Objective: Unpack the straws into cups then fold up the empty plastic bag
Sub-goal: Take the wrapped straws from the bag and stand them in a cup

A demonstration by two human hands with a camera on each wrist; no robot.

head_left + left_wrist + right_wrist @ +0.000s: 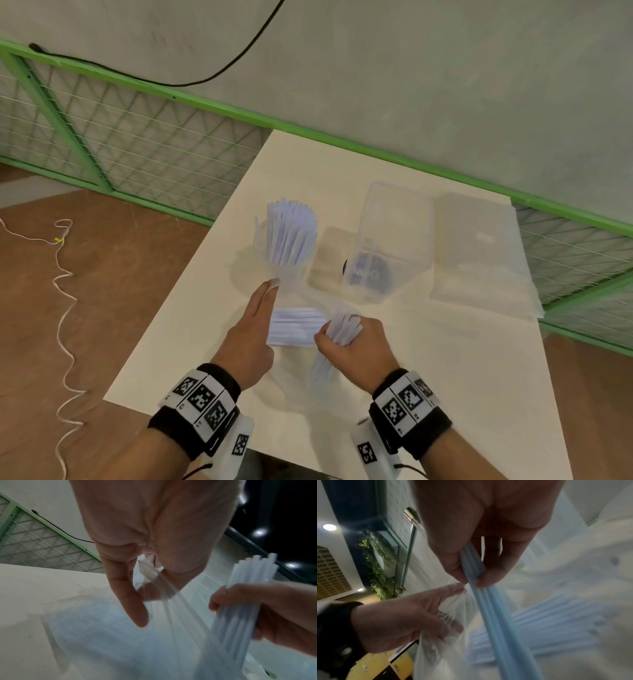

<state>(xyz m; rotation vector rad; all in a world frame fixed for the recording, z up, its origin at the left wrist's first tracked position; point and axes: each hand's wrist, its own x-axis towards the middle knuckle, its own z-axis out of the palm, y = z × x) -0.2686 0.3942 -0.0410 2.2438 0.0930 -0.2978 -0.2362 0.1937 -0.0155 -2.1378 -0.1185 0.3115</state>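
Observation:
A clear cup stands on the table, packed with upright white straws. Just in front of it lies the clear plastic bag with several straws still lying inside. My left hand pinches the bag's open edge and holds it up; the film shows between thumb and fingers. My right hand grips a bunch of straws beside the bag's mouth, their lower ends pointing toward me. The bunch looks pale blue in the right wrist view.
A clear lidded container with something dark blue inside stands right of the cup. A flat stack of clear plastic lies at the table's far right. The cream table is edged behind by a green mesh fence.

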